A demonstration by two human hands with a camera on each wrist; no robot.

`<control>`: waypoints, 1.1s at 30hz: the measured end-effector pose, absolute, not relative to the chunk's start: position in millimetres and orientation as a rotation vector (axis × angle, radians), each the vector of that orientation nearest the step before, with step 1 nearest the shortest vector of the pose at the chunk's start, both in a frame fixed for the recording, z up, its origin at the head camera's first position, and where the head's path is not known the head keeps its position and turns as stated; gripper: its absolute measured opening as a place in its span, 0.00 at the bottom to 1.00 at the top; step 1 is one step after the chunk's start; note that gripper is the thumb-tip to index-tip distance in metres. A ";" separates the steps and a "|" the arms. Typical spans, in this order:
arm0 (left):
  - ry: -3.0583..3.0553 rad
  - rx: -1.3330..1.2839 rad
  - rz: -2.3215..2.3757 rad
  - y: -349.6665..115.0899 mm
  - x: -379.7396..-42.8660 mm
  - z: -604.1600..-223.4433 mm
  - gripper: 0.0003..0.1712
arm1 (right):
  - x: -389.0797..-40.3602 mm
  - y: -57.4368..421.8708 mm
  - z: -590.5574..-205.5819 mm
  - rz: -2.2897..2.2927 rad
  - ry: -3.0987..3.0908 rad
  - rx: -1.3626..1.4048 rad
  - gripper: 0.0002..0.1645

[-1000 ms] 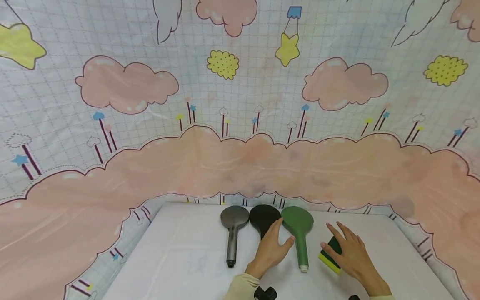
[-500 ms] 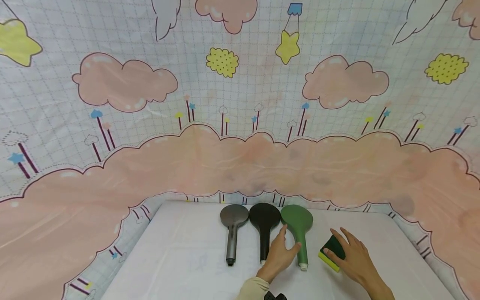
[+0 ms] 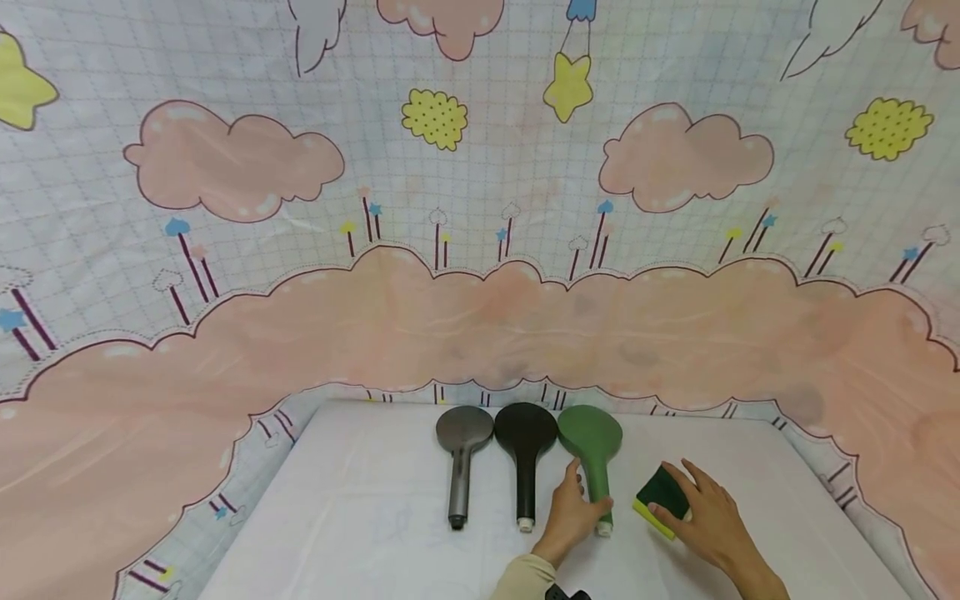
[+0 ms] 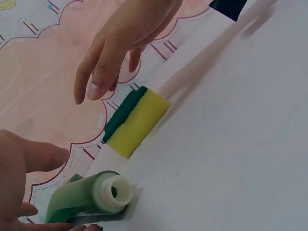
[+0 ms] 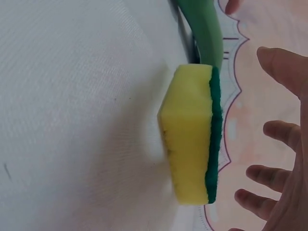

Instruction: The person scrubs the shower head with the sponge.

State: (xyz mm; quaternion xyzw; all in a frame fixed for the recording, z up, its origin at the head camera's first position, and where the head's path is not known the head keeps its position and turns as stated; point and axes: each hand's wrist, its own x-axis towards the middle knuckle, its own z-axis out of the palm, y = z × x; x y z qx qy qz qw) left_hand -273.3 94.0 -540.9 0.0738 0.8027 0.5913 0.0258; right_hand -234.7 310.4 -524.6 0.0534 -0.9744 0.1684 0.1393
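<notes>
A green shower head (image 3: pixel 591 429) lies on the white table, its pale threaded end (image 4: pixel 115 193) toward the person. Around its handle my left hand (image 3: pixel 567 517) spreads, fingers on one side and thumb on the other; the left wrist view shows a gap between thumb and handle. To the right, a yellow sponge (image 5: pixel 187 139) with a dark green scouring layer rests on the table, green side up. My right hand (image 3: pixel 712 521) hovers over it with fingers apart, and the right wrist view shows space between the fingers (image 5: pixel 269 178) and the sponge.
Left of the green one lie a black shower head (image 3: pixel 527 429) and a grey shower head (image 3: pixel 464 429), side by side with heads nearly touching. Behind the white table (image 3: pixel 337 500) hangs a printed cloth (image 3: pixel 480 325) with clouds and stars.
My left hand has moved right and toward the person, from over the black shower head to the green one's handle. The right hand has come slightly lower over the sponge.
</notes>
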 end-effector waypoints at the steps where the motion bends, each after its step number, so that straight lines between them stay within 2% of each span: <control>1: 2.491 0.227 1.818 95.2 -273.5 -541.4 0.47 | -234.7 310.6 -524.8 0.484 -2.825 0.149 0.45; 8: 2.587 0.237 1.747 101.8 -275.2 -544.7 0.50 | -234.2 311.8 -524.1 0.482 -2.843 0.137 0.46; 16: 2.590 0.234 1.747 102.1 -276.9 -546.8 0.45 | -234.6 313.8 -526.8 0.473 -2.836 0.134 0.46; 19: 2.528 0.180 1.753 102.3 -277.8 -546.3 0.39 | -234.6 314.4 -527.5 0.471 -2.837 0.135 0.46; 23: 2.356 0.094 1.837 102.5 -277.0 -544.6 0.26 | -234.7 314.0 -527.6 0.475 -2.837 0.145 0.46; 25: 2.229 0.053 1.906 102.9 -276.7 -543.3 0.23 | -234.9 314.1 -528.0 0.477 -2.834 0.151 0.46; 33: 2.003 0.011 2.031 102.2 -275.5 -545.8 0.34 | -236.4 315.7 -531.7 0.484 -2.847 0.145 0.46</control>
